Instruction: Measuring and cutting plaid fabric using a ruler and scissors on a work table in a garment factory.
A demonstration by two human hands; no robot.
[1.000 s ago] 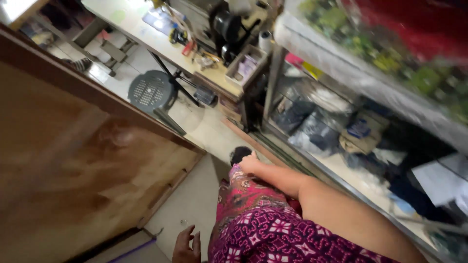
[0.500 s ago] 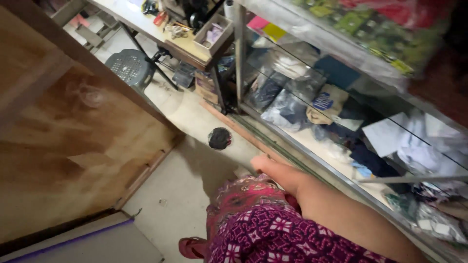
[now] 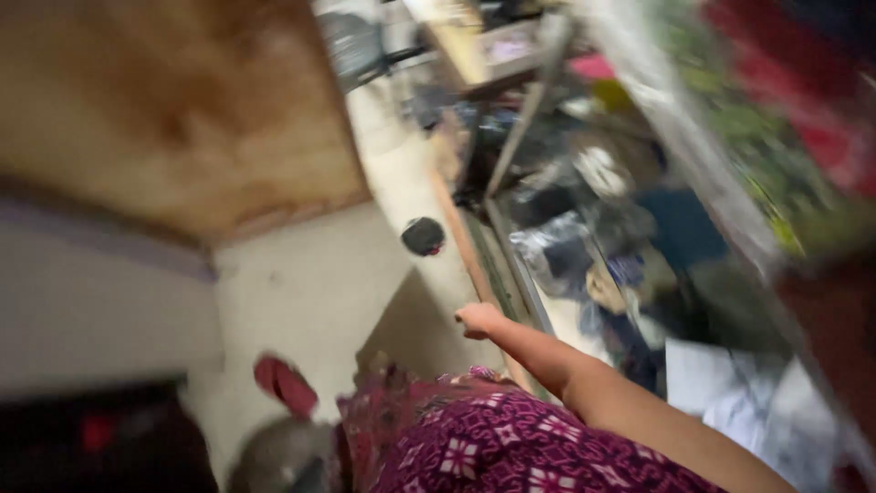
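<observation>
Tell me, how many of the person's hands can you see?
1. The right hand is closed in a loose fist beside the bottom edge of the glass shelf case, above the pale floor. The left hand is out of view, maybe hidden.

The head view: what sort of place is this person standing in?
Probably a small, crowded shop or storeroom, though the picture is blurred. A glass-fronted display case holds bagged goods, colourful packets fill the shelf above, and the right hand rests near the case's lower edge.
</observation>
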